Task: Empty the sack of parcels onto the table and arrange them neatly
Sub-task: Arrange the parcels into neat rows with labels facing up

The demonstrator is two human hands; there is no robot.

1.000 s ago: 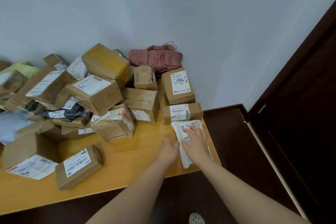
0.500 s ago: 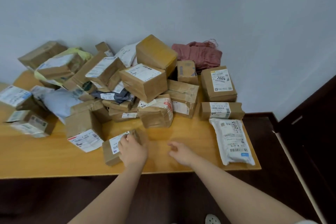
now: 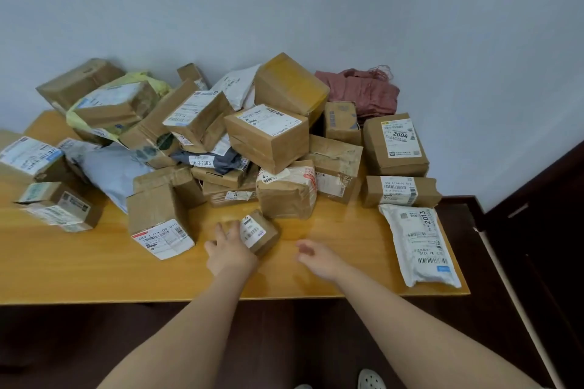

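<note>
**A:** Where are the hands?

**B:** The left hand (image 3: 232,251) grips a small box (image 3: 259,232) on the worktop (image 3: 94,275), just in front of the heap of parcels (image 3: 268,139). The right hand (image 3: 319,257) hovers beside it, fingers loose, holding nothing.

**A:** How best to set it down?

**B:** Probably slide it right, label up, squared to the near edge (bare wood lies between it and the white mailer (image 3: 420,243)). Mind the near-right corner, where the mailer sits close to the edge.
</note>
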